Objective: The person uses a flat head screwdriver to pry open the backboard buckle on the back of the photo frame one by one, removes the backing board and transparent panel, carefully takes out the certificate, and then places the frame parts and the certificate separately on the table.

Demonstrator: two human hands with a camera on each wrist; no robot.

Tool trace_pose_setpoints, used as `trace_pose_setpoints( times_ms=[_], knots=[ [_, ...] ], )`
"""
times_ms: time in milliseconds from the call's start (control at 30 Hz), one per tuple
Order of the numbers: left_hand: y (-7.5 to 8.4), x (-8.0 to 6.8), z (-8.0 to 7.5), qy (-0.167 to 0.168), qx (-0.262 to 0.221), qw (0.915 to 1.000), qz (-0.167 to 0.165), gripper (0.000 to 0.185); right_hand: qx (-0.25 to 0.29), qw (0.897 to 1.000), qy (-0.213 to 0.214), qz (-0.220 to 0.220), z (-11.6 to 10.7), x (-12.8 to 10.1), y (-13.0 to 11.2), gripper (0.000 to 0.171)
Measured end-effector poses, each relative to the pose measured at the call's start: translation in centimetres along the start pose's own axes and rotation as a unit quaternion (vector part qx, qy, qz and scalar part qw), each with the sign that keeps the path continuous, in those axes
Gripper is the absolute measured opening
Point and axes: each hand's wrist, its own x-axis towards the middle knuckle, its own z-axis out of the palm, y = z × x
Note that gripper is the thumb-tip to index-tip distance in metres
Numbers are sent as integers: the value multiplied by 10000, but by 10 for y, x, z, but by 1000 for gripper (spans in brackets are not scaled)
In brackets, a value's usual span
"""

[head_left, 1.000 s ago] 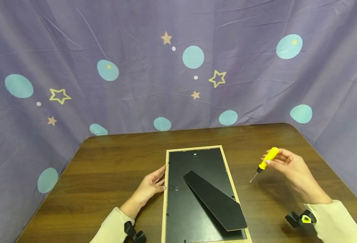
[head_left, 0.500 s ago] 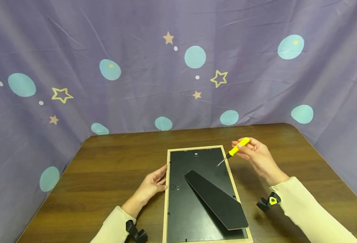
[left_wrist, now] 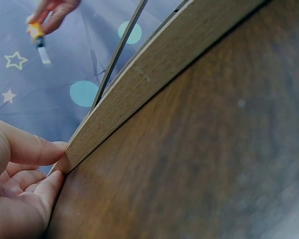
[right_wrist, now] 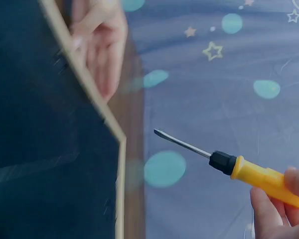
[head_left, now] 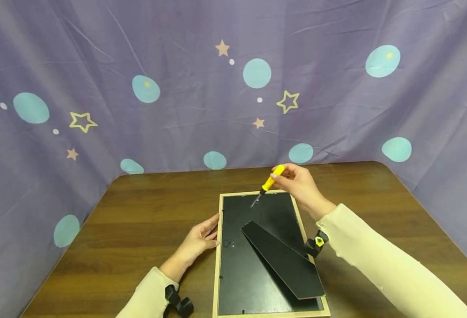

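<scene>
Moved left, over the top end of the picture frame [head_left: 257, 247], with the yellow screwdriver [head_left: 271, 181] pinched in right hand [head_left: 301, 185] fingers, tip pointing down. Left hand [head_left: 199, 240] fingers lying straight against the frame's left edge on the desk [head_left: 138, 229].

The left hand [left_wrist: 15, 191] fills the near left corner, its thumb and 1 fingertip touching the pale wooden edge of a picture frame [left_wrist: 154, 74]. The frame's edge runs from that corner up toward the far right and rests on the dark wooden table [left_wrist: 199, 164], which takes up the right part of the view. Above the frame edge a thin dark strip [left_wrist: 120, 50] rises at a slant. Far off at the upper left, blurred, the right hand [left_wrist: 52, 11] holds a screwdriver [left_wrist: 38, 36] with a yellow handle, in front of a purple cloth [left_wrist: 65, 69] with blue dots and pale stars.
</scene>
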Motion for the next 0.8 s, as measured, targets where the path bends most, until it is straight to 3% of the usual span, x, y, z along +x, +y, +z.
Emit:
trace_pose_setpoints(
  times_ms=[200, 400, 567, 800],
  knots=[
    [1, -1, 0, -8, -28, 10000, 3, 75, 342, 9984, 459, 33, 35, 7, -3, 23],
    [3, 1, -1, 16, -86, 9999, -76, 76, 347, 9922, 1059, 564, 47, 0, 31, 25],
    [3, 3, 0, 100, -97, 9999, -74, 76, 920, 9802, 1395, 1066, 54, 0, 62, 24],
    [2, 1, 3, 80, -133, 9998, -90, 76, 1220, 9696, 1741, 1214, 61, -1, 87, 28]
  ],
)
